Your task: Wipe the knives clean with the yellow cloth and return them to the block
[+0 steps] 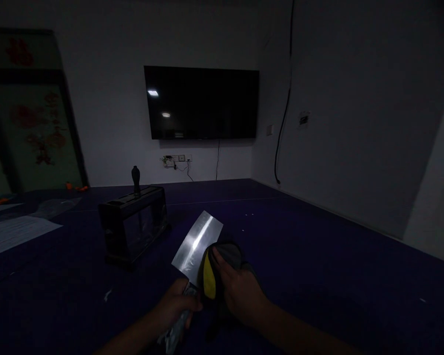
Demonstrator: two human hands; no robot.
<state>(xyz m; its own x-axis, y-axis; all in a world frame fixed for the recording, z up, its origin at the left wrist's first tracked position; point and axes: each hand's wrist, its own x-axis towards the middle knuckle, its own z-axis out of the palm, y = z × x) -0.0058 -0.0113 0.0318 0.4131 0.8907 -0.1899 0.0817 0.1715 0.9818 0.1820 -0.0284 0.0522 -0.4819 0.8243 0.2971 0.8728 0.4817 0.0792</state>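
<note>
A cleaver with a broad shiny blade (197,244) points up and away from me, tilted to the right. My left hand (179,303) is closed round its handle, which looks partly wrapped in something pale. In my right hand (240,291) is a grey and yellow cloth (227,254), bunched and held against the blade's right side. The cloth covers part of that edge. Ahead and to the left stands a black knife block (133,224) with clear sides, and one black handle (135,178) sticks up from its top.
Purple covering (299,246) spreads over the surface, with small white scraps on it. Paper sheets (18,234) and clear plastic (55,207) lie at the left, orange items (77,187) farther back. A television (203,103) hangs on the far wall; a black cable (284,116) runs down the right wall.
</note>
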